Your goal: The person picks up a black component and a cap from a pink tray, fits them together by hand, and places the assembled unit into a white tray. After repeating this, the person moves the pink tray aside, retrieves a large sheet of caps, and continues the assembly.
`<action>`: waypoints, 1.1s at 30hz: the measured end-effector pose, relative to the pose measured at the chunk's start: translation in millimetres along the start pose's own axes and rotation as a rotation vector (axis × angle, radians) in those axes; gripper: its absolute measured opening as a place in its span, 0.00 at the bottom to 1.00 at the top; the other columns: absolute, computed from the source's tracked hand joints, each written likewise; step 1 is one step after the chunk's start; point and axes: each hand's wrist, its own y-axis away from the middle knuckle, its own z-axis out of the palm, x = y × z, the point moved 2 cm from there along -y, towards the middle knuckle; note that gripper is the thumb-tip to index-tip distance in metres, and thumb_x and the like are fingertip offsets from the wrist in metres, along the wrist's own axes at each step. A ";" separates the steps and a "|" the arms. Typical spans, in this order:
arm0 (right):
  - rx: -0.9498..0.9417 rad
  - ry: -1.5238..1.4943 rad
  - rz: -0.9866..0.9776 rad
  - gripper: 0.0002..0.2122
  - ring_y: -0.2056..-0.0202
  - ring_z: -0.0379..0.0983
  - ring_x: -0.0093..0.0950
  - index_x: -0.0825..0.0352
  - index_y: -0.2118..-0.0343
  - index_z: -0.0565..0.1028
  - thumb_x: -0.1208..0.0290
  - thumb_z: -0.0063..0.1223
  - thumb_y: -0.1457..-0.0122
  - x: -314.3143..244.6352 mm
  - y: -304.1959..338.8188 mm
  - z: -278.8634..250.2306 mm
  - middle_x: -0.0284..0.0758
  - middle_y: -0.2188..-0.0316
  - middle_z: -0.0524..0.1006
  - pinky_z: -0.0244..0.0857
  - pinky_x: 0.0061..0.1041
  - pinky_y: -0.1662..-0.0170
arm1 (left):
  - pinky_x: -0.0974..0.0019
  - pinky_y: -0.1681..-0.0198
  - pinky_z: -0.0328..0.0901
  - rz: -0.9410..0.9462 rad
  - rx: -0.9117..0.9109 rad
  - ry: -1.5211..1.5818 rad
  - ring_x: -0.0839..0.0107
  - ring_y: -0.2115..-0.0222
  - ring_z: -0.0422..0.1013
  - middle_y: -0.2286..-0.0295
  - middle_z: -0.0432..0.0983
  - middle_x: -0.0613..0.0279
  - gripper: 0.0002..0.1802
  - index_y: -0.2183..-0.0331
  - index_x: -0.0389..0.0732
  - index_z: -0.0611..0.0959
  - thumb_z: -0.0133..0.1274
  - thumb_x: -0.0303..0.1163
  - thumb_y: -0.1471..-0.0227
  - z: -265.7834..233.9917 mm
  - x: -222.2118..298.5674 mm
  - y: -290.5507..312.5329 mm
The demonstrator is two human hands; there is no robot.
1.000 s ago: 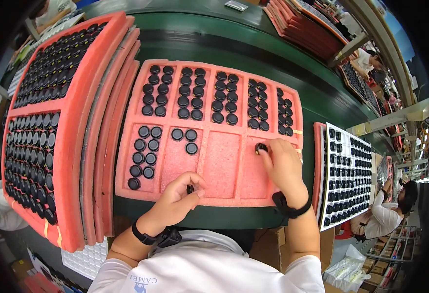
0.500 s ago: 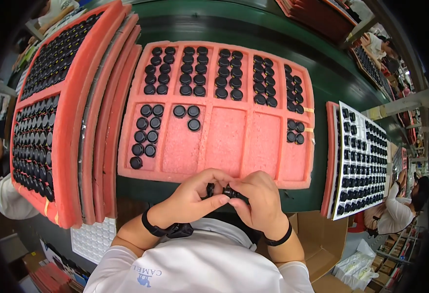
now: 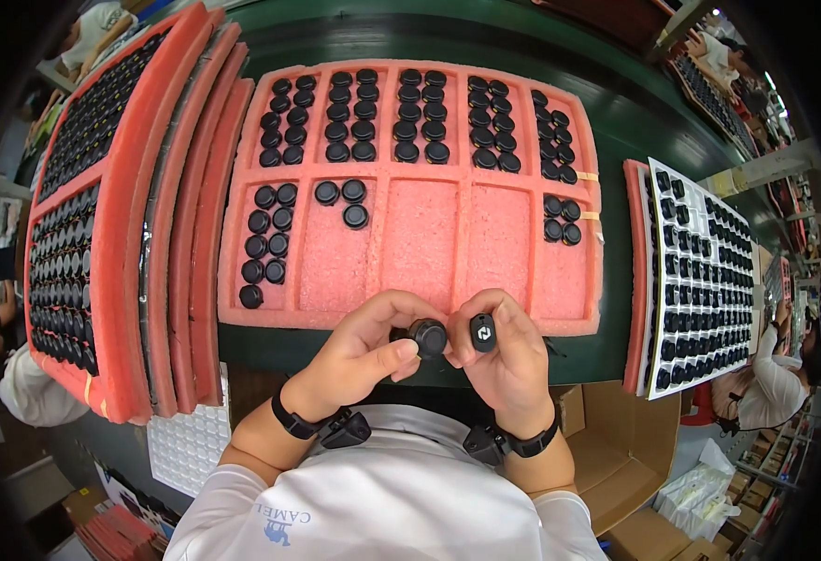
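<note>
Between the thumb and fingers of my left hand [image 3: 365, 344] is a black round cylindrical part [image 3: 428, 338], its round face turned up. My right hand [image 3: 515, 366] is closed on a small black oval piece [image 3: 482, 332] with a white mark on it; the two pieces are apart. Both hands are just in front of the near edge of a pink foam tray [image 3: 418, 234]. Its far compartments hold rows of similar black round parts [image 3: 435, 151]. In the near row, the left compartment is nearly filled, the second holds 3 parts, and the rightmost holds several.
A tall stack of pink foam trays [image 3: 116, 234] full of black parts leans at the left. At the right stands a white tray [image 3: 695, 210] of black parts against pink foam. An open cardboard box [image 3: 616, 435] is below right. Other people work at both sides.
My hands have moved apart, and the black round part and the oval piece now show separately. My right hand has turned so the oval's marked face is visible. The whole view has shifted slightly.
</note>
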 end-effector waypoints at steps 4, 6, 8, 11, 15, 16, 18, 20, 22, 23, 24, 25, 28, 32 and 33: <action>0.006 0.165 -0.079 0.17 0.76 0.62 0.21 0.72 0.64 0.66 0.59 0.35 0.37 -1.9 1.9 -3.3 0.34 0.79 0.67 0.57 0.19 0.70 | 0.76 0.73 0.57 0.297 0.088 -0.484 0.79 0.78 0.59 0.67 0.68 0.59 0.18 0.58 0.36 0.66 0.52 0.25 0.52 -0.9 -5.0 -0.4; -0.016 0.429 -0.191 0.17 0.76 0.61 0.20 0.72 0.63 0.66 0.58 0.37 0.38 -5.8 3.9 3.3 0.33 0.79 0.67 0.56 0.19 0.71 | 0.74 0.70 0.58 0.310 0.074 -0.525 0.77 0.75 0.60 0.67 0.67 0.57 0.19 0.59 0.36 0.66 0.52 0.26 0.53 0.1 -4.3 1.2; -0.027 0.560 -0.246 0.17 0.76 0.61 0.20 0.72 0.63 0.66 0.58 0.38 0.38 -6.1 3.8 3.2 0.32 0.79 0.67 0.56 0.18 0.71 | 0.71 0.64 0.59 0.340 0.048 -0.607 0.73 0.69 0.63 0.66 0.66 0.54 0.20 0.60 0.35 0.64 0.53 0.27 0.54 2.0 -2.3 2.0; -0.125 0.583 -0.230 0.10 0.73 0.62 0.16 0.72 0.59 0.66 0.71 0.40 0.39 0.1 1.4 -2.5 0.31 0.74 0.68 0.57 0.16 0.69 | 0.73 0.70 0.58 0.402 0.024 -0.662 0.75 0.75 0.60 0.67 0.66 0.56 0.21 0.59 0.37 0.65 0.54 0.22 0.56 4.9 -0.7 -2.4; -0.076 0.450 -0.191 0.10 0.74 0.61 0.15 0.71 0.60 0.65 0.70 0.39 0.39 9.0 -1.2 11.4 0.31 0.74 0.68 0.58 0.15 0.69 | 0.71 0.67 0.58 0.404 -0.035 -0.613 0.73 0.72 0.61 0.66 0.66 0.53 0.21 0.59 0.37 0.65 0.53 0.22 0.56 4.0 -3.3 -2.8; -0.078 0.448 -0.188 0.10 0.74 0.61 0.15 0.71 0.60 0.65 0.70 0.39 0.39 9.6 -1.9 6.9 0.31 0.74 0.68 0.58 0.15 0.69 | 0.69 0.65 0.58 0.391 -0.051 -0.579 0.71 0.70 0.62 0.66 0.66 0.51 0.21 0.59 0.36 0.64 0.53 0.24 0.55 3.1 -3.7 -1.9; -0.142 0.235 -0.152 0.09 0.72 0.63 0.17 0.72 0.60 0.65 0.73 0.39 0.40 8.3 -5.2 -8.3 0.32 0.73 0.68 0.60 0.16 0.68 | 0.70 0.68 0.58 0.410 -0.042 -0.601 0.72 0.72 0.61 0.66 0.65 0.53 0.21 0.59 0.37 0.65 0.54 0.23 0.56 2.9 -3.6 -3.5; -0.173 0.128 -0.132 0.08 0.71 0.64 0.17 0.72 0.60 0.64 0.74 0.38 0.40 12.5 -4.2 -11.5 0.33 0.72 0.68 0.61 0.17 0.67 | 0.73 0.73 0.58 0.452 -0.031 -0.643 0.75 0.77 0.60 0.68 0.65 0.56 0.22 0.59 0.37 0.65 0.55 0.20 0.58 2.8 -2.8 -5.1; -0.116 0.334 -0.159 0.10 0.74 0.64 0.20 0.71 0.62 0.63 0.68 0.37 0.39 16.9 -4.5 5.9 0.34 0.76 0.67 0.60 0.19 0.69 | 0.73 0.73 0.58 0.449 -0.041 -0.637 0.75 0.77 0.60 0.68 0.65 0.56 0.22 0.59 0.37 0.65 0.55 0.20 0.58 2.3 -2.5 -5.5; -0.087 0.437 -0.171 0.12 0.75 0.64 0.22 0.71 0.62 0.62 0.65 0.36 0.38 18.2 -4.6 9.7 0.34 0.78 0.67 0.59 0.20 0.71 | 0.73 0.73 0.58 0.448 -0.051 -0.632 0.75 0.77 0.60 0.68 0.65 0.56 0.22 0.59 0.37 0.65 0.54 0.20 0.57 2.2 -2.2 -5.5; -0.087 0.435 -0.169 0.12 0.75 0.64 0.22 0.71 0.62 0.62 0.65 0.36 0.38 17.8 -5.2 6.9 0.34 0.78 0.67 0.59 0.20 0.71 | 0.73 0.73 0.58 0.447 -0.061 -0.627 0.75 0.77 0.60 0.68 0.65 0.56 0.22 0.59 0.37 0.66 0.54 0.20 0.57 2.0 -2.1 -5.4; -0.096 0.374 -0.180 0.12 0.76 0.63 0.21 0.71 0.63 0.62 0.65 0.36 0.38 16.0 -6.1 1.2 0.34 0.77 0.67 0.58 0.20 0.71 | 0.73 0.73 0.58 0.445 -0.060 -0.627 0.75 0.77 0.60 0.68 0.65 0.56 0.22 0.59 0.37 0.66 0.54 0.20 0.57 1.6 -2.2 -5.5; -0.114 0.254 -0.199 0.11 0.78 0.61 0.21 0.70 0.63 0.61 0.66 0.36 0.38 11.6 -7.5 -1.2 0.35 0.77 0.67 0.57 0.20 0.73 | 0.72 0.73 0.58 0.480 -0.047 -0.667 0.75 0.77 0.60 0.68 0.65 0.57 0.22 0.59 0.37 0.66 0.54 0.20 0.57 2.1 -1.7 -6.1; -0.124 0.352 -0.178 0.08 0.74 0.60 0.17 0.70 0.61 0.64 0.73 0.36 0.39 14.9 -3.7 7.9 0.31 0.73 0.67 0.58 0.17 0.69 | 0.71 0.73 0.59 0.508 -0.110 -0.615 0.74 0.77 0.60 0.68 0.65 0.57 0.22 0.59 0.37 0.66 0.54 0.20 0.58 -0.4 -1.4 -6.2; -0.146 0.317 -0.206 0.07 0.74 0.60 0.17 0.70 0.61 0.63 0.74 0.36 0.39 13.1 -4.9 1.5 0.31 0.72 0.67 0.58 0.17 0.69 | 0.71 0.73 0.59 0.507 -0.108 -0.616 0.74 0.77 0.60 0.68 0.65 0.57 0.22 0.59 0.37 0.66 0.54 0.20 0.58 -0.5 -1.2 -6.3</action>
